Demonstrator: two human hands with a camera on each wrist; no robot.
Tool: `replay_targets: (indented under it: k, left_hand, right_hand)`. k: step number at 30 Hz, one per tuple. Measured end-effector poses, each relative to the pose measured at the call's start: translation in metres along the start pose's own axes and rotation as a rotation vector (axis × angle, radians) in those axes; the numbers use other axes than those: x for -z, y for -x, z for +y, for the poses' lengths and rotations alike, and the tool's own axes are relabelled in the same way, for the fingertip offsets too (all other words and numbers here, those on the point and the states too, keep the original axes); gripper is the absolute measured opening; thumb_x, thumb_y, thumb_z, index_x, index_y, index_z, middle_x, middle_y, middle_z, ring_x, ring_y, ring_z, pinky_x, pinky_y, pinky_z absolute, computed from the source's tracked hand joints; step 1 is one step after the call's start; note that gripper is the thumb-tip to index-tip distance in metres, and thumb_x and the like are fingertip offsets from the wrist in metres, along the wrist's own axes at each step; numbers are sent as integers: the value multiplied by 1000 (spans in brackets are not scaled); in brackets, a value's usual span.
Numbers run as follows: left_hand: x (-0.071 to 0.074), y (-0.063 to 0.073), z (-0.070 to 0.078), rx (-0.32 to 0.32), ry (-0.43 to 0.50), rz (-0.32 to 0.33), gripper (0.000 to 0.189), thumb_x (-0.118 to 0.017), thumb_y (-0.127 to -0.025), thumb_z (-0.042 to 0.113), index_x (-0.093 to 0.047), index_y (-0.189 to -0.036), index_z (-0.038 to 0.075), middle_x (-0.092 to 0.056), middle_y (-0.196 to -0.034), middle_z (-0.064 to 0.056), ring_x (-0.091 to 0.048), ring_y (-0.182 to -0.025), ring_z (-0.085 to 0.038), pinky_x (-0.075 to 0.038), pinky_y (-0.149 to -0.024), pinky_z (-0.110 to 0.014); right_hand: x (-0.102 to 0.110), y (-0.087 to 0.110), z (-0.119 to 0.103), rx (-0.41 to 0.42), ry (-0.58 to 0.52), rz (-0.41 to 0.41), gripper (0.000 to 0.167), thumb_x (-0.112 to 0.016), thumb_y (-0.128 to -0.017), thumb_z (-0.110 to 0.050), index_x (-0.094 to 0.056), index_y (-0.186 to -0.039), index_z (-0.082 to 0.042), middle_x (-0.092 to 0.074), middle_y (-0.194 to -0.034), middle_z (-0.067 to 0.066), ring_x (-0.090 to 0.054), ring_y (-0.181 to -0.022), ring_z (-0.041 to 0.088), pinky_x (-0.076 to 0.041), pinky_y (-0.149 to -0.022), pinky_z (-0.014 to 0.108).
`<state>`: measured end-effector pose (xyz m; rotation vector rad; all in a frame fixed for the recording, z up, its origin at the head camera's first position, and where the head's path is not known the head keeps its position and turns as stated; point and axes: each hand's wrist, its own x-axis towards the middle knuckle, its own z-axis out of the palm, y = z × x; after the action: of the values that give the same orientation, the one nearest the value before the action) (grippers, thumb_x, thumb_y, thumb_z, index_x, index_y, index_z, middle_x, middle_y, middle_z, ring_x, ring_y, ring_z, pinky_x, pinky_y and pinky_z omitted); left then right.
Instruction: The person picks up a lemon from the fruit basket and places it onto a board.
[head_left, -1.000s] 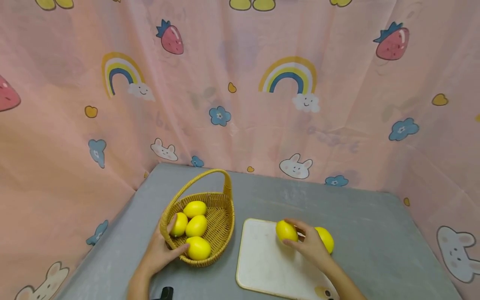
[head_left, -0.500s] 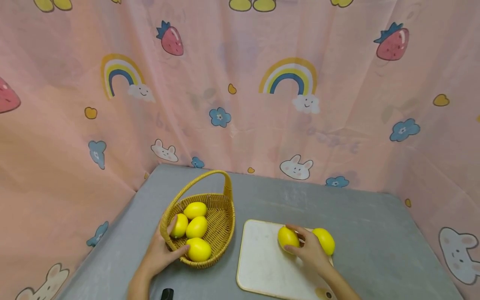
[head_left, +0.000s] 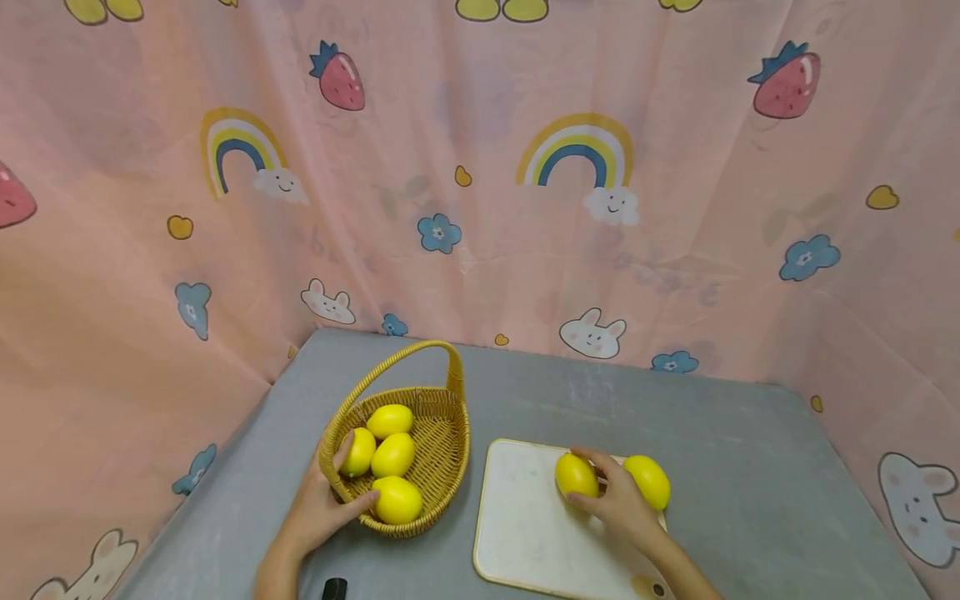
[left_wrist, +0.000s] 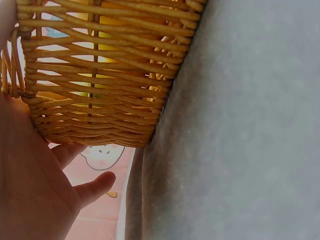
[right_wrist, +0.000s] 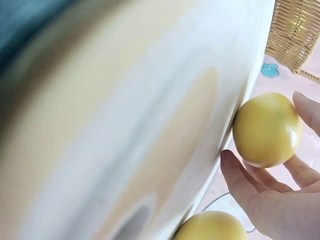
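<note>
In the head view, the left hand (head_left: 315, 504) holds the near left rim of a yellow wicker basket (head_left: 438, 450), its thumb and a finger reaching over the edge. Several yellow lemons (head_left: 393, 455) lie inside on the left. The left wrist view has the basket's woven side (left_wrist: 100, 75) close up, with lemons faintly visible through the gaps. Over the white cutting board (head_left: 517, 517), the right hand (head_left: 622, 500) grips one lemon (head_left: 576, 475) between thumb and fingers. In the right wrist view that lemon (right_wrist: 267, 130) touches the board or sits very close to it.
Another lemon (head_left: 648, 482) rests at the board's far right corner, just beyond the right hand. A small black object (head_left: 334, 588) shows at the front edge. Behind the grey table (head_left: 735, 467) hangs a pink patterned curtain (head_left: 480, 275).
Since a second ago, the right hand and its lemon have shifted slightly toward the person over the board, then stayed still. The left hand and basket have not visibly moved.
</note>
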<state>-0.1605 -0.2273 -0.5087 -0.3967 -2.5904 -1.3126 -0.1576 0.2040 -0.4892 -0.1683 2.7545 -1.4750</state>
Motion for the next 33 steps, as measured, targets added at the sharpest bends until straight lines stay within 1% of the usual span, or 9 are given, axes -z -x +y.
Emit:
replay_targets:
  k: [7,13,17,22,26,33]
  left_hand:
    - [0,0,1,-1,0,-4,98,-86,-78,30,-33,-151,-7,-7,-161,-31,-16,-144,-51,-21,-107,-68]
    - [0,0,0,-2,-4,0,98,-87,-78,29,-33,-151,-7,-5,-162,-29,-16,-144,-50,-21,-107,-68]
    - [0,0,1,-4,-2,-1,97,-87,-78,29,-33,-151,-7,-4,-162,-29,-15,-143,-51,-21,-107,-67]
    - [1,0,2,2,-9,2,99,-87,-77,30,-33,-151,-6,-6,-161,-29,-16,-144,-51,-21,-107,-68]
    - [1,0,3,4,-9,-1,98,-87,-77,31,-34,-151,-6,-6,-161,-30,-16,-143,-52,-21,-107,-69]
    - [2,0,3,3,-2,-3,97,-86,-78,30,-33,-151,-7,-4,-162,-29,-14,-144,-52,-20,-107,-70]
  right_hand:
    - [1,-1,-1,21,10,1,64,-82,-80,-1,-54,-137,5,-55,-135,23,-55,-118,39,-51,-93,47]
    - [8,-1,-6,48,31,-6,68,-83,-80,-6,-52,-139,5,-53,-138,25,-50,-124,45,-48,-97,52]
    - [14,-3,-10,76,48,1,65,-81,-83,-7,-51,-139,7,-52,-139,27,-49,-126,46,-45,-99,55]
    - [20,-7,-15,93,59,-1,63,-79,-84,-5,-50,-139,8,-52,-138,28,-50,-125,47,-44,-100,57]
    - [22,-10,-18,93,45,-15,63,-78,-86,-7,-49,-140,8,-52,-138,28,-50,-125,47,-42,-101,58]
    - [24,-14,-28,132,25,-24,60,-75,-90,-11,-49,-141,8,-50,-140,29,-49,-126,47,-40,-102,59]
